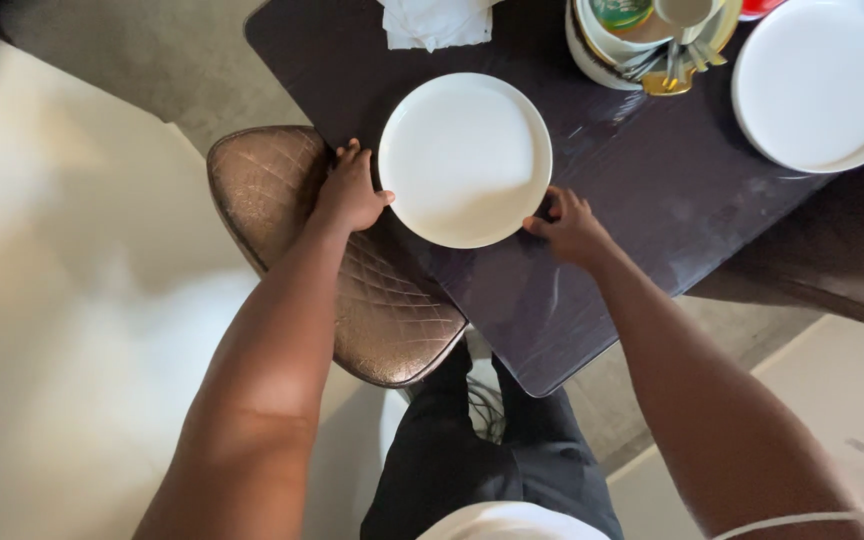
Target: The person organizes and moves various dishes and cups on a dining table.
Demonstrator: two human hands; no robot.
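2 hands grip plate [465, 160] | left hand [349, 192] & right hand [570, 226] on rim | fingertips hidden

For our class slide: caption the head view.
Both hands, left and right, grip a white plate on a dark table.

I cannot see the tips of my left hand's [350, 192] fingers where they curl at the rim of the white plate [465, 160]. The second plate [820, 82] runs off the right edge. The stacked bowls with cutlery [642, 45] and the folded napkins [437, 22] are cut by the top edge. The brown quilted chair [282, 190] sits partly under my left arm and the dark surface [642, 190].
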